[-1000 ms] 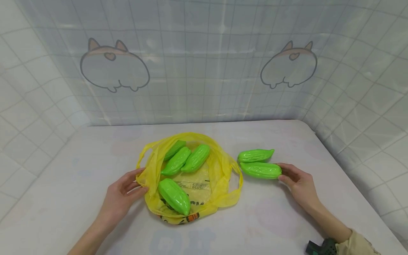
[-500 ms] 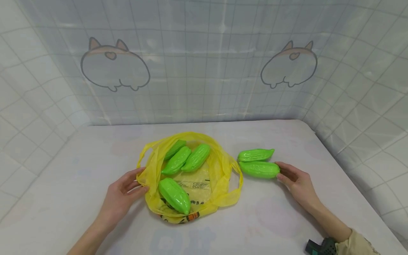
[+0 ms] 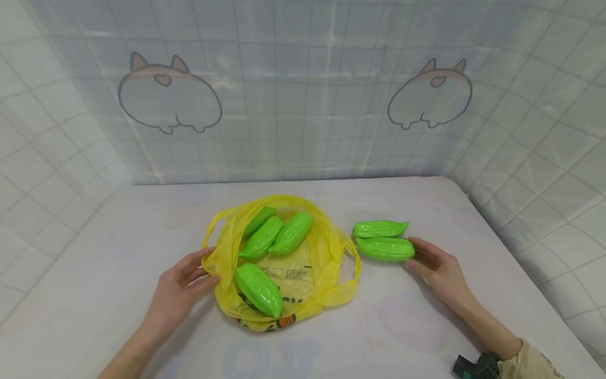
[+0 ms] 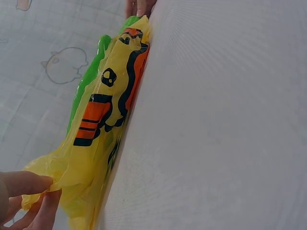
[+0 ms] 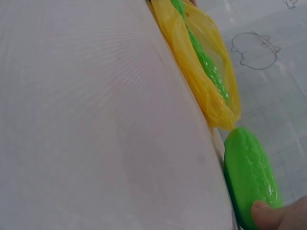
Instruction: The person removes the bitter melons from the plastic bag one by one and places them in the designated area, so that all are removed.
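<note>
A yellow plastic bag (image 3: 326,287) lies with its mouth spread wide. Inside it sit several bright green bitter melons, such as the front bitter melon (image 3: 259,291). My left hand (image 3: 180,287) pinches the bag's left edge between thumb and fingers, as the left wrist view also shows. To the right of the bag, a bitter melon (image 3: 384,249) lies lengthwise on the table, with my right hand (image 3: 442,271) holding its right end. The right thumb (image 5: 268,215) presses on its side in the right wrist view. Just behind lies another bitter melon (image 3: 379,229), alongside it.
Everything lies on a white table (image 3: 402,326) with a straight back edge. A tiled-pattern curtain (image 3: 303,105) printed with corgi rear ends hangs behind. The bag's loose right handle loop (image 3: 354,268) reaches close to the held bitter melon.
My right hand and the bitter melon it holds have shifted slightly left and back, toward the other loose bitter melon. The left hand and the bag have kept their places.
</note>
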Motion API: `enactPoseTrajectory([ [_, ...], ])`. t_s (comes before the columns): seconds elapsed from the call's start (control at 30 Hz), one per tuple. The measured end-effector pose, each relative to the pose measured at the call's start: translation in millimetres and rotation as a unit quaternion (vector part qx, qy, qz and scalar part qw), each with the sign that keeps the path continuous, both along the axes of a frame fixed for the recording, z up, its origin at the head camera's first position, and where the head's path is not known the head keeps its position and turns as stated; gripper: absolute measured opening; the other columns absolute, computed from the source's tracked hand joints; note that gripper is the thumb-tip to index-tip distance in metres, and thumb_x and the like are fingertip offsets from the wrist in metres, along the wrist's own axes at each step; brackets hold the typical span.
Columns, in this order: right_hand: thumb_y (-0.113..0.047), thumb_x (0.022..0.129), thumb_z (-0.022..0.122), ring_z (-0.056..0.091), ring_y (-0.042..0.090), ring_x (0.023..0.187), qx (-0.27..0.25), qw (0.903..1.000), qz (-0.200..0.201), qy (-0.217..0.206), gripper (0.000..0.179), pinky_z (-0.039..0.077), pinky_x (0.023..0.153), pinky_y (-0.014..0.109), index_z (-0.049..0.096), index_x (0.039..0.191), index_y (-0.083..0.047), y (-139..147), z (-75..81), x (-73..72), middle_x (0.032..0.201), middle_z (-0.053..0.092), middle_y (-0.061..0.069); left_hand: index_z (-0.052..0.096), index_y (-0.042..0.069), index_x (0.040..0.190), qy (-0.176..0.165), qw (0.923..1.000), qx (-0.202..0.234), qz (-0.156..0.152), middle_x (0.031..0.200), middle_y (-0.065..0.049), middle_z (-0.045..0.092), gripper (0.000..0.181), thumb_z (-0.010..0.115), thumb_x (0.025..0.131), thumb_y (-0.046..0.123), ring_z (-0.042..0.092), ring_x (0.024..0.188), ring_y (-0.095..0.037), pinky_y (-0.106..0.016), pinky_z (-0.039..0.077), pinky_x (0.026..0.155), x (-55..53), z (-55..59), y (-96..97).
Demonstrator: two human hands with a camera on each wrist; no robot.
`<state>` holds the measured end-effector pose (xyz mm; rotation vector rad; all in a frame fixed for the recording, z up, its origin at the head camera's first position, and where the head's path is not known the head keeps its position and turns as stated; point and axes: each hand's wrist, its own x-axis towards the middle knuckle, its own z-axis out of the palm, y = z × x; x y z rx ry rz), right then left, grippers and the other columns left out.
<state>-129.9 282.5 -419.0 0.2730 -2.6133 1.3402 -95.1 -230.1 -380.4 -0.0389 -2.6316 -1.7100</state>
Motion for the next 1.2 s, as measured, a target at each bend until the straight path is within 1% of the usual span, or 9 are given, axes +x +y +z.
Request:
enactPoseTrajectory([
  [0.23, -0.017, 0.094, 0.072, 0.051, -0.017, 0.113, -0.010, 0.9999, 0.009, 0.005, 0.055, 0.045, 0.094, 0.005, 0.051, 0.143, -0.004, 0.5, 0.8, 0.3, 0.140, 0.058, 0.016, 0.047, 0.011, 0.148, -0.004, 1.0000, -0.008, 0.002, 0.147, -0.016, 0.051, 0.063, 0.074, 0.092, 0.023, 0.060, 0.104, 0.007, -0.015, 0.056, 0.084, -0.2, 0.0, -0.3],
  [0.37, -0.020, 0.093, 0.073, 0.052, -0.016, 0.113, -0.013, 0.9999, 0.006, 0.000, 0.056, 0.045, 0.094, 0.004, 0.053, 0.143, -0.007, 0.3, 0.9, 0.6, 0.139, 0.059, 0.014, 0.047, 0.012, 0.148, -0.005, 0.9999, -0.008, 0.001, 0.148, -0.015, 0.050, 0.063, 0.074, 0.092, 0.024, 0.059, 0.105, 0.008, -0.015, 0.056, 0.084, -0.4, -0.1, -0.2],
  [0.7, -0.021, 0.090, 0.076, 0.054, -0.014, 0.111, -0.020, 0.9998, -0.003, -0.009, 0.055, 0.045, 0.093, 0.005, 0.056, 0.140, -0.009, 0.7, 0.3, 1.7, 0.136, 0.062, 0.012, 0.047, 0.009, 0.147, 0.001, 0.9999, 0.009, -0.005, 0.147, -0.019, 0.051, 0.062, 0.074, 0.092, 0.019, 0.061, 0.105, 0.005, -0.017, 0.057, 0.085, -0.1, -1.1, 0.7],
  [0.8, -0.021, 0.090, 0.076, 0.054, -0.014, 0.111, -0.018, 0.9998, -0.005, -0.008, 0.053, 0.045, 0.094, 0.005, 0.057, 0.139, -0.009, 0.5, -0.1, 1.5, 0.135, 0.062, 0.012, 0.048, 0.009, 0.146, 0.003, 1.0000, 0.008, -0.004, 0.147, -0.019, 0.051, 0.062, 0.074, 0.091, 0.019, 0.061, 0.104, 0.006, -0.017, 0.057, 0.084, -0.2, -1.1, 1.3],
  [1.0, -0.017, 0.091, 0.075, 0.054, -0.016, 0.110, -0.010, 0.9999, -0.010, 0.006, 0.050, 0.045, 0.094, 0.005, 0.058, 0.137, -0.007, 0.6, -1.8, 0.7, 0.132, 0.063, 0.013, 0.047, 0.010, 0.147, -0.003, 1.0000, -0.005, -0.003, 0.148, -0.017, 0.051, 0.063, 0.075, 0.091, 0.023, 0.060, 0.104, 0.008, -0.014, 0.056, 0.084, -0.7, 0.2, 1.0],
  [1.2, -0.012, 0.089, 0.076, 0.052, -0.017, 0.110, 0.010, 0.9995, -0.012, 0.028, 0.050, 0.043, 0.094, 0.004, 0.058, 0.135, -0.004, -0.2, -2.6, 0.1, 0.131, 0.064, 0.012, 0.047, 0.012, 0.148, -0.009, 0.9996, -0.026, 0.003, 0.149, -0.013, 0.050, 0.064, 0.074, 0.091, 0.026, 0.058, 0.104, 0.011, -0.012, 0.054, 0.085, -1.5, 2.1, 0.0],
])
